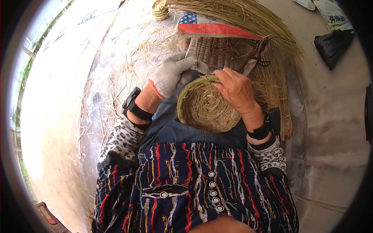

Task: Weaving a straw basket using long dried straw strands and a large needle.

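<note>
A round coiled straw basket (210, 105), green-gold and shallow, lies tilted in my lap with its hollow facing up. My right hand (235, 88), bare, grips its far right rim, thumb toward the inside and fingers bent over the edge. Just beyond the far left rim is my left hand (173, 73), in a grey knitted glove with an orange cuff. Its fingers are closed together, and a thin pale sliver (189, 49) sticks up by them. I cannot tell whether that sliver is held or what it is.
Ahead stands a brown woven wicker piece (213, 52), partly covered by a red, white and blue sack (217, 30). Long straw bundles (248, 15) lie beyond and to the right. Loose stalks (112, 85) litter the floor at left. A black plastic bag (335, 44) sits far right.
</note>
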Tool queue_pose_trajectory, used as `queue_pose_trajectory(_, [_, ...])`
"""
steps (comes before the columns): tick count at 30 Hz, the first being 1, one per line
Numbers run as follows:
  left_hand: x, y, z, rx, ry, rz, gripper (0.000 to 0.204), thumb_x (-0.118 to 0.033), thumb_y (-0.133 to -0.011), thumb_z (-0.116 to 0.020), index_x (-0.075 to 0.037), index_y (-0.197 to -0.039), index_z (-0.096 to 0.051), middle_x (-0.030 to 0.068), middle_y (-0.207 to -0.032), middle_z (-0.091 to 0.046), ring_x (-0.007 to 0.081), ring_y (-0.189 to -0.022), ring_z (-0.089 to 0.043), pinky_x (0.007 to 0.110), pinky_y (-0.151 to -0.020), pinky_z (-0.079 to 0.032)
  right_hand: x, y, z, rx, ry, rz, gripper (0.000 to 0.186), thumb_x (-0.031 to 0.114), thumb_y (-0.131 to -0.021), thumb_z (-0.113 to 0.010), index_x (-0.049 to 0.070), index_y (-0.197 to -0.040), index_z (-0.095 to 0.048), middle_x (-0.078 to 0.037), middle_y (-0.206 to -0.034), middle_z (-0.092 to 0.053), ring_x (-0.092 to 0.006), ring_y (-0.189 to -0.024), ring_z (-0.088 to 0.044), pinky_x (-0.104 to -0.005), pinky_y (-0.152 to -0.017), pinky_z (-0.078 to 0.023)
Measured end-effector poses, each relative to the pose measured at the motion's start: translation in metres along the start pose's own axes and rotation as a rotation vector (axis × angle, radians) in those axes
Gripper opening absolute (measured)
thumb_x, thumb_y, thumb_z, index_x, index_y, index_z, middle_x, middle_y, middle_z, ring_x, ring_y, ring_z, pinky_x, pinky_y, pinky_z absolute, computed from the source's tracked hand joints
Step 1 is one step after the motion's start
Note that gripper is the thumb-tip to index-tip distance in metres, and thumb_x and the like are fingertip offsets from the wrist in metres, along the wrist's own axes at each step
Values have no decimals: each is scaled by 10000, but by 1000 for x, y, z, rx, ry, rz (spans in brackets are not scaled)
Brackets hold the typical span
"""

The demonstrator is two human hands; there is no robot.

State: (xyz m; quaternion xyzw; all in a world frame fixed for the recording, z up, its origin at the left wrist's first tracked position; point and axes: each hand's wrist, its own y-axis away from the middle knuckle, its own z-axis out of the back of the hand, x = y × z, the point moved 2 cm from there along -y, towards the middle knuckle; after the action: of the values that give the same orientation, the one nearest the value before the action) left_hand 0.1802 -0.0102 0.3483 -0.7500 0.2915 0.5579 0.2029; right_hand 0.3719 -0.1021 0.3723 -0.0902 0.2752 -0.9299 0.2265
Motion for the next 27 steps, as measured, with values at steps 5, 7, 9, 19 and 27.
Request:
queue_pose_trajectory(5, [-1,-6,-1,166,79,74,203,-243,-967,-590,-42,-975,-619,-27,-746,-573,44,-607,-444,199,-543,-360,-1,1,-5,2,24,-4,289,214,-738,-758,91,-860,-527,-71,-766,-530,-263,-712,-615,-367,-598,-502])
queue_pose_trajectory(7, [-7,-3,-4,75,-265,-22,218,-234,-978,-581,-21,-1002,-620,-43,-713,-523,46,-580,-394,204,-512,-335,-1,3,-6,35,-7,13,279,211,-740,-755,92,-833,-520,-68,-752,-534,-262,-698,-615,-367,-594,-500])
queue_pose_trajectory(9, [5,-10,13,121,-214,6,226,-239,-981,-580,-23,-1024,-627,-48,-716,-510,48,-601,-403,207,-525,-351,3,5,-7,27,-23,25,274,211,-740,-753,93,-826,-521,-69,-751,-539,-263,-696,-614,-367,-594,-499])
queue_pose_trajectory(19, [-17,-31,-26,67,-751,-580,193,-215,-964,-589,-56,-858,-567,-7,-699,-478,103,-644,-459,278,-570,-409,2,3,-16,14,-25,13,192,159,-779,-710,83,-846,-548,-87,-761,-559,-285,-712,-623,-394,-609,-507])
queue_pose_trajectory(27, [19,36,-78,145,-1638,-646,122,-167,-803,-601,-118,-914,-617,49,-885,-642,226,-786,-670,354,-598,-536,-12,10,-19,0,-86,-77,241,297,-877,-643,80,-835,-548,-106,-780,-579,-315,-737,-626,-423,-615,-510])
